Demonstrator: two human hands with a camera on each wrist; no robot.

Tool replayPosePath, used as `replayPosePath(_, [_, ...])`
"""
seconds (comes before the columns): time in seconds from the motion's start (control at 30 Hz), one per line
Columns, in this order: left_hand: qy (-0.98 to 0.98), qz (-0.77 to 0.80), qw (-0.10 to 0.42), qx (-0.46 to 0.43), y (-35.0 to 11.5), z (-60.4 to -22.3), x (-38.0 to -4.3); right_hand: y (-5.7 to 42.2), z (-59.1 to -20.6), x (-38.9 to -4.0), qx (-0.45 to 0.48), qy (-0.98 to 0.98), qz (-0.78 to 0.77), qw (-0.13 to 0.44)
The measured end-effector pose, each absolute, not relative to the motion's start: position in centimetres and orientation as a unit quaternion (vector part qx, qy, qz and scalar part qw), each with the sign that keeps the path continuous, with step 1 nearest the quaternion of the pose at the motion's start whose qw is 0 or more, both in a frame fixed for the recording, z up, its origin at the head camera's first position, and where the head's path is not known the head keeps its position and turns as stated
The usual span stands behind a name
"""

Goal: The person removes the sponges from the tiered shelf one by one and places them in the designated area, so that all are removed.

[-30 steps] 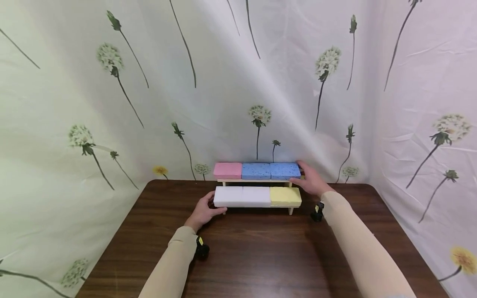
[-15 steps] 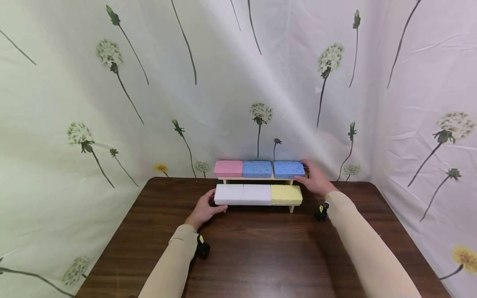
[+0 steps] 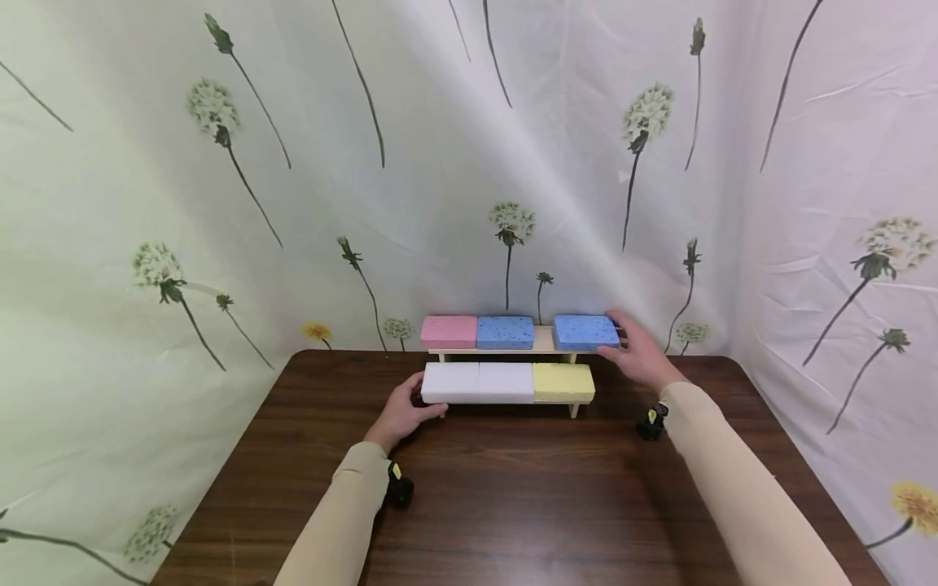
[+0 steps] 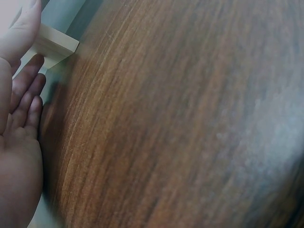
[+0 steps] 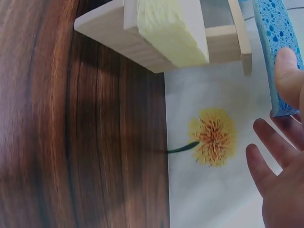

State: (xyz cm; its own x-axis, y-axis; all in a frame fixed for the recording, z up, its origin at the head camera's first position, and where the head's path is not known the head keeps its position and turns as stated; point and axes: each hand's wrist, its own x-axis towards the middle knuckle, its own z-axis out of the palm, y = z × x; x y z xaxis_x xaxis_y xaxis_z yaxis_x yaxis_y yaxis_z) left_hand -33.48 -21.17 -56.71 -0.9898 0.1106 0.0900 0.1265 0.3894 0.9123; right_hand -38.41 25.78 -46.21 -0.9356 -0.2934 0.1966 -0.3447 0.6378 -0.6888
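My right hand (image 3: 636, 354) pinches a speckled blue sponge (image 3: 586, 331) at its right end. This sponge overhangs the right end of the back tier of a two-tier wooden stand (image 3: 544, 338). A second blue sponge (image 3: 505, 332) and a pink sponge (image 3: 449, 331) lie side by side on that tier, with a gap of bare wood beside them. My left hand (image 3: 399, 415) grips the stand's front tier at its left end, thumb in front; its index fingertip is hidden. On the front tier lie two white sponges (image 3: 478, 383) and a yellow sponge (image 3: 563, 382).
The stand is at the back of a dark wooden table (image 3: 498, 488). Directly behind rises a white cloth backdrop (image 3: 432, 244) printed with dandelions. One of the stand's wooden legs (image 4: 59, 42) shows near the left fingers in the left wrist view.
My right hand has slid the right-hand blue sponge to the right along the back tier, opening a gap beside the other blue sponge. My left hand has stayed in place.
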Motion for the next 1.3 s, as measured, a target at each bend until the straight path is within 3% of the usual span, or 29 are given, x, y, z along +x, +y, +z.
replayPosePath(0.77, [-0.832, -0.55, 0.011, -0.074, -21.4, -56.8, -33.5, 30.4, -47.0, -36.7, 0.112, -0.917, 0.383, 0.016])
replayPosePath(1.3, [-0.831, -0.55, 0.012, -0.077, -21.2, -57.0, -33.5, 32.3, -51.0, -36.4, 0.099, -0.93, 0.353, 0.022])
